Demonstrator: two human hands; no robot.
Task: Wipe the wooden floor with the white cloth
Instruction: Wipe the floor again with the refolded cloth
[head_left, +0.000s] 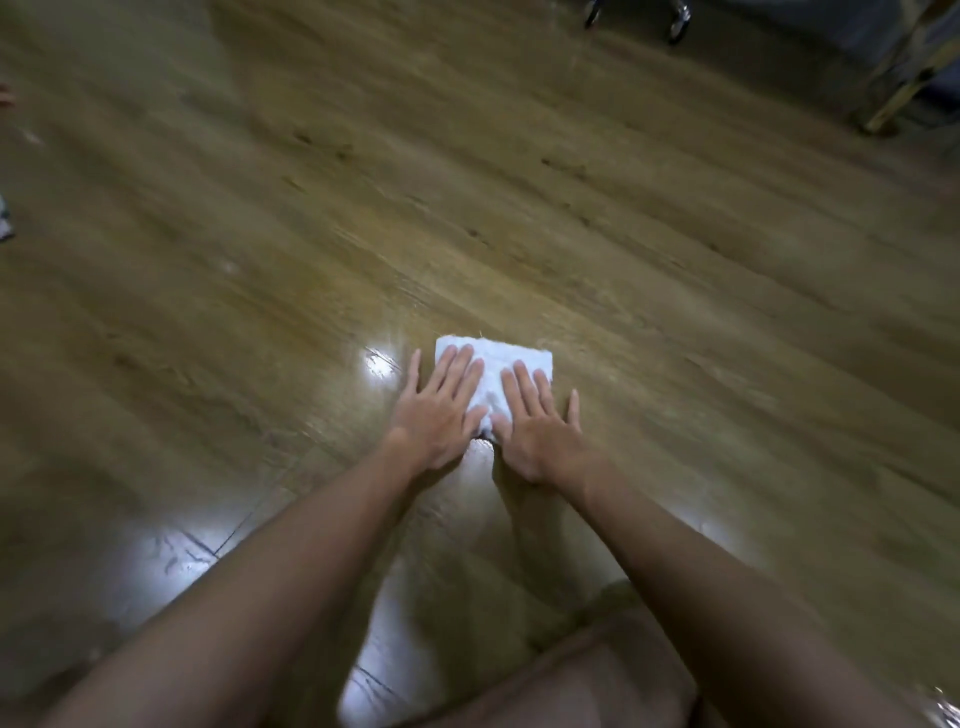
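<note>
**Desk:** While both arms reach forward, what exactly are the hands doing?

**Photographer:** A person presses a folded white cloth (496, 374) flat against the wooden floor (649, 249), seen from a head-worn camera. Left hand (439, 410) and right hand (535, 421) lie side by side on it, fingers straight and spread, grasping nothing. Neither hand is clenched; the palms simply bear down.

**Desk:** And where is the cloth sitting?

**Photographer:** Directly ahead of the person, under the fingertips, with its far edge showing beyond them. Glossy patches of reflected light (379, 361) lie just beside it to the left and nearer the body, so the boards there look wet or polished, though I cannot tell which.

**Desk:** Any risk worth flagging?

**Photographer:** My judgement: with flat palms and no grip, a hard push could let the cloth bunch up or slide out from under the hands. If that sheen is moisture, weight thrown forward might make the palms skid. Furniture legs (888, 98) and a caster (680, 23) stand well apart at the far right, so a long stroke that way could eventually meet them.
</note>
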